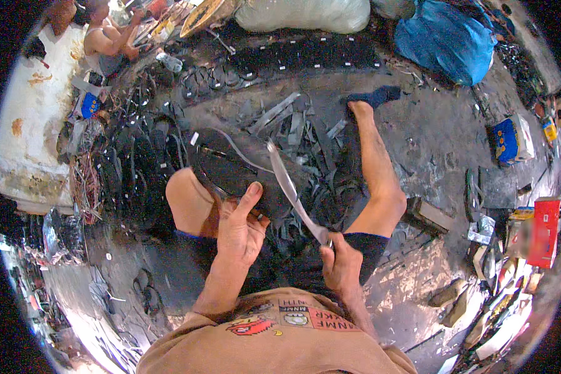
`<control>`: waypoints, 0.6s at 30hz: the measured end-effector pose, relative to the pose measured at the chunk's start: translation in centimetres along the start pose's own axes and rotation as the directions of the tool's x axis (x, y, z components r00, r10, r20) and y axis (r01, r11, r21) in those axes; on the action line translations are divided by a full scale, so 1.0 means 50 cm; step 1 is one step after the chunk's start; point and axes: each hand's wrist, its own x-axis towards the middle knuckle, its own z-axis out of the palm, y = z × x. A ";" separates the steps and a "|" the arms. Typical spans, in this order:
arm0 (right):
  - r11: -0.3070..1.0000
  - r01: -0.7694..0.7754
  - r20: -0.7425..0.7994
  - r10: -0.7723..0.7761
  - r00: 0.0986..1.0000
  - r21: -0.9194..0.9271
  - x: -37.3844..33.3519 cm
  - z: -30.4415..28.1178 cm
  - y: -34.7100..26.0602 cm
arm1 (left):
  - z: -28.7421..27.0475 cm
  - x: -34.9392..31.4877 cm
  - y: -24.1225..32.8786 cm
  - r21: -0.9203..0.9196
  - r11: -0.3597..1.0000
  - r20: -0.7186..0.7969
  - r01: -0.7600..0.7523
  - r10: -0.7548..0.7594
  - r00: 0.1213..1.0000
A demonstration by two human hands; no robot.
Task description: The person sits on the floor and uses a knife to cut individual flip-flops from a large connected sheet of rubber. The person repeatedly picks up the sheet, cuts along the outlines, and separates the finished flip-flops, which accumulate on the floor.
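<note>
My left hand (238,232) grips the near end of a black shoe sole (221,165), its thumb pressed on top. This sole has a pale curved line along its far edge and a small white tag at its left. Wrapped round a handle, the fingers of my right hand (343,262) hold a long narrow knife (291,190). Its pale, slightly curved blade points up and left, with the tip close to the sole's right side; I cannot tell if they touch. Black strip scraps (302,128) lie heaped on the floor between my legs.
Rows of black sandals (146,146) lie at the left, more with white tags (305,53) at the back. Another person (109,40) sits at the far left. A blue plastic bag (445,40), a blue-and-white box (513,139) and a red box (544,232) stand at the right.
</note>
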 end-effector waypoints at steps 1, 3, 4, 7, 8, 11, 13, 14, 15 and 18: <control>0.999 -0.046 0.087 0.046 0.995 -0.002 0.016 -0.018 -0.013 | -0.017 -0.007 -0.004 0.021 1.000 0.001 0.022 -0.022 1.000; 0.998 -0.068 0.243 0.067 0.968 -0.005 0.042 -0.054 -0.028 | -0.035 -0.010 -0.007 0.067 0.997 0.024 0.047 -0.049 0.999; 0.997 -0.076 0.316 0.073 0.946 -0.005 0.059 -0.063 -0.033 | -0.044 -0.006 -0.008 0.084 0.995 0.043 0.055 -0.059 0.997; 1.000 -0.011 0.454 0.008 0.891 0.004 0.100 -0.066 -0.062 | -0.071 -0.017 -0.008 0.190 0.981 0.099 0.035 -0.055 0.994; 0.996 -0.045 0.513 -0.004 0.858 0.083 0.111 -0.054 -0.076 | -0.066 -0.015 0.007 0.267 0.963 0.135 -0.029 -0.007 0.991; 0.971 -0.205 0.490 0.120 0.864 0.123 0.044 -0.020 -0.110 | -0.049 -0.026 -0.015 0.367 0.925 0.016 -0.101 0.102 0.995; 0.975 -0.166 0.406 0.093 0.909 0.148 0.012 0.033 -0.092 | -0.057 -0.010 -0.060 0.538 0.840 -0.205 -0.069 0.210 0.956; 0.970 -0.172 0.393 0.093 0.915 0.172 0.017 0.045 -0.093 | -0.061 0.002 -0.060 0.535 0.844 -0.245 -0.039 0.199 0.949; 0.964 -0.178 0.378 0.094 0.921 0.196 0.020 0.052 -0.091 | -0.065 0.013 -0.058 0.531 0.847 -0.284 -0.009 0.188 0.940; 0.963 -0.240 0.490 0.152 0.858 0.123 -0.023 0.029 -0.046 | -0.074 0.021 -0.036 0.500 0.865 -0.307 0.042 0.133 0.942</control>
